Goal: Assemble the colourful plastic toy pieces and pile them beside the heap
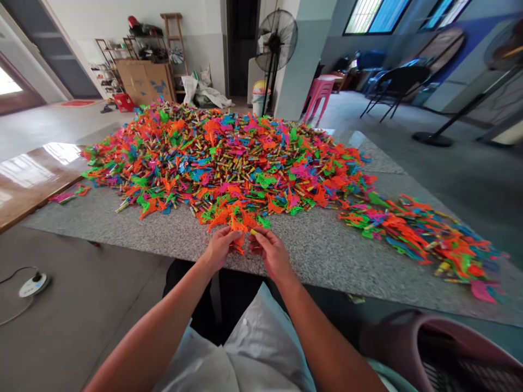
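Observation:
At the table's near edge my left hand [220,246] is closed, thumb against fingers, on an orange plastic piece [239,242] with a thin, cut-out outline. My right hand [270,251] sits just beside it, pinching a small yellow tube [253,232] between thumb and forefinger. Directly beyond both hands spreads a large heap of small plastic pieces and tubes [241,163], in orange, green, pink, blue and yellow. Its front edge, mostly orange pieces [223,213], reaches close to my fingers. My fingers partly hide what they hold.
The grey speckled tabletop [175,234] carries a smaller strip of similar pieces [420,234] on the right. A pinkish plastic basket [412,348] stands at lower right. A power socket [35,284] lies on the floor at left. A standing fan [274,43] is behind the table.

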Demonstrator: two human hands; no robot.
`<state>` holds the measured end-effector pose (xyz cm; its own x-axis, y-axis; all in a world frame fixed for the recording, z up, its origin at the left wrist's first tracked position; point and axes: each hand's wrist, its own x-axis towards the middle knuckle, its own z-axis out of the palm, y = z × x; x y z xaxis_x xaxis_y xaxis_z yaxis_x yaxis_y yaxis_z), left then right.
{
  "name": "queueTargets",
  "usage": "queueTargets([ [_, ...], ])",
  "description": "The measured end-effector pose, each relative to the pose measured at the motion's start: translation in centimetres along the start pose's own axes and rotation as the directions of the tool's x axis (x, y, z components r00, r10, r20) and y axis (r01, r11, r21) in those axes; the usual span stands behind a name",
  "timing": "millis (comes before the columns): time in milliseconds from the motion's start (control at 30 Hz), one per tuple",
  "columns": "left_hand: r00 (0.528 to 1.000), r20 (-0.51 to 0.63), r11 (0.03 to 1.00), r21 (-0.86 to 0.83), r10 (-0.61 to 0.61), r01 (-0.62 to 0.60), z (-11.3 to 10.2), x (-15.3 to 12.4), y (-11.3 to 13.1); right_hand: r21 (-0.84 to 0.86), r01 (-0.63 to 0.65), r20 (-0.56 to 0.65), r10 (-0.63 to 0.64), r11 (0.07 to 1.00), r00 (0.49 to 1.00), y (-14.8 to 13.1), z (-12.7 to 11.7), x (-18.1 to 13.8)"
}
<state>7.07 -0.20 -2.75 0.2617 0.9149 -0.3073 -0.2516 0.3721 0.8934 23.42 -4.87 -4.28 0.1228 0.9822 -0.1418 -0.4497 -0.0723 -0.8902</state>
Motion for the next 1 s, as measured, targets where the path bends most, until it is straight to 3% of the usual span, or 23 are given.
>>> queueTargets([
  [267,0.994,-0.016,0.983,0.146,0.111,-0.107,0.6,-0.1,0.1,0.005,0.006,-0.017,-0.006,1.0,1.0,0.1,-0.1,-0.1],
  [633,0.967,-0.084,0.948,0.236,0.24,-0.215,0.9,0.2,-1.6,-0.388,0.154,0.01,-0.163,0.909,0.987,-0.9,-0.1,-0.4],
  [833,0.987,-0.094,0.984,0.138,0.13,-0.116,1.5,-0.2,-1.6,-0.386,0.125,0.057,-0.112,0.914,0.992,-1.0,-1.1,-0.7],
  [1000,0.995,-0.045,0.982,0.174,0.088,-0.079,1.5,0.0,-2.4,-0.455,0.121,0.062,-0.104,0.882,0.993,-0.9,-2.2,-1.5],
])
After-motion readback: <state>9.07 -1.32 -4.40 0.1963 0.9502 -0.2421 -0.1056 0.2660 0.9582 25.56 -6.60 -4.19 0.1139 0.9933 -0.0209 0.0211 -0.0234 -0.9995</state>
